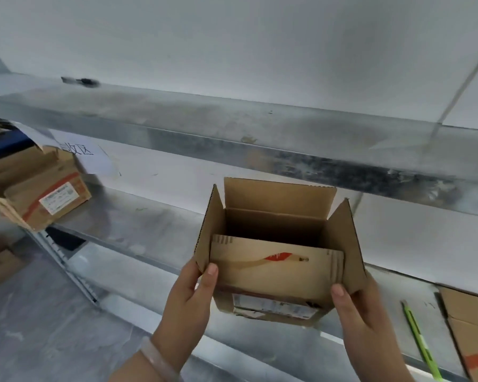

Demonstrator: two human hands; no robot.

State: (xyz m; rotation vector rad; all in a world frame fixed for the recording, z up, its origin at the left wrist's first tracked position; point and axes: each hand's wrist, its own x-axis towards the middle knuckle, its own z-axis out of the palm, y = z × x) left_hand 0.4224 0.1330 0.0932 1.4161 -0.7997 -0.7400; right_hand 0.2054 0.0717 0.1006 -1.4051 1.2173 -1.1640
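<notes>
Now held: open cardboard box (276, 274), left grip (188, 293) and right grip (364, 307) pinching its near corners over the shelf (149, 219)
Risk: light hold; box may tilt and drop

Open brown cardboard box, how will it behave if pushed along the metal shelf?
The open brown cardboard box probably feels light: nothing shows inside, and the left hand and right hand pinch it at its corners. Its raised flaps would likely bend if pushed. On the metal shelf it should slide, not roll.
</notes>
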